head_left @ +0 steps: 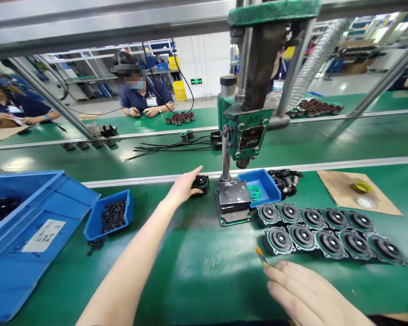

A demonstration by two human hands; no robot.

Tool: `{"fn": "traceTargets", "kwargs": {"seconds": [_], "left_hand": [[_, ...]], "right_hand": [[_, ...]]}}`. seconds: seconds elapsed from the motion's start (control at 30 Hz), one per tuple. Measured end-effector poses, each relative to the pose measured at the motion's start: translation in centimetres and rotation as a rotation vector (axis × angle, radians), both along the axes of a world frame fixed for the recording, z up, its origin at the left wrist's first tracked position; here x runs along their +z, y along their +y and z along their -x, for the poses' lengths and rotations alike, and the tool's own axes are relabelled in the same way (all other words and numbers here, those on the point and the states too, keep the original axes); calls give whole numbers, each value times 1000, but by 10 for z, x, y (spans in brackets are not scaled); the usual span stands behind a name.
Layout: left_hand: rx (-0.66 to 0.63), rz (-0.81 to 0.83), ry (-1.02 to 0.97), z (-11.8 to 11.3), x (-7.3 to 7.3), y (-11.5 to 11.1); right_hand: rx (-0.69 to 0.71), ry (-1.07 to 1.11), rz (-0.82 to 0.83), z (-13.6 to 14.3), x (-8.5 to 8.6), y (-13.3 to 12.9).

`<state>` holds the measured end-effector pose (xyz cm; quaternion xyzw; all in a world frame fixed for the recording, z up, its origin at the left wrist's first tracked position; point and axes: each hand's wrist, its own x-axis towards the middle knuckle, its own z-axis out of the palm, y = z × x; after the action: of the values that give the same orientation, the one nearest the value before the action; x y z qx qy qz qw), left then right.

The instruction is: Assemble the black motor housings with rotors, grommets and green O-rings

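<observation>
My left hand is stretched forward with its fingers around a black round motor part, just left of the press base. In my right hand, near the bottom right, is a small brush with orange bristles pointing up and left. Two rows of black round housings with green rims lie beyond that hand. A small blue tray with green rings touches the right side of the press base.
The green press rises over the bench. At left are a large blue bin and a small blue bin of black parts. Cardboard holds a yellow container. People sit across the bench.
</observation>
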<state>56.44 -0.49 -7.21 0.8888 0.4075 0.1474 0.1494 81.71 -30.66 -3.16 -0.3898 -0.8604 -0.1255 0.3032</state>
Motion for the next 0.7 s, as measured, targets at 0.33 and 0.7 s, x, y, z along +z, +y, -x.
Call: {"fn": "traceTargets", "kwargs": {"seconds": [0.33,0.7], "left_hand": [[-21,-264,-274,-24,40,-116],[-192,20,-216,-143,-31,-213]], "right_hand": [[-275,778,51,-47,-6,-26],[-523,1069,-38,-90,10,11]]}}
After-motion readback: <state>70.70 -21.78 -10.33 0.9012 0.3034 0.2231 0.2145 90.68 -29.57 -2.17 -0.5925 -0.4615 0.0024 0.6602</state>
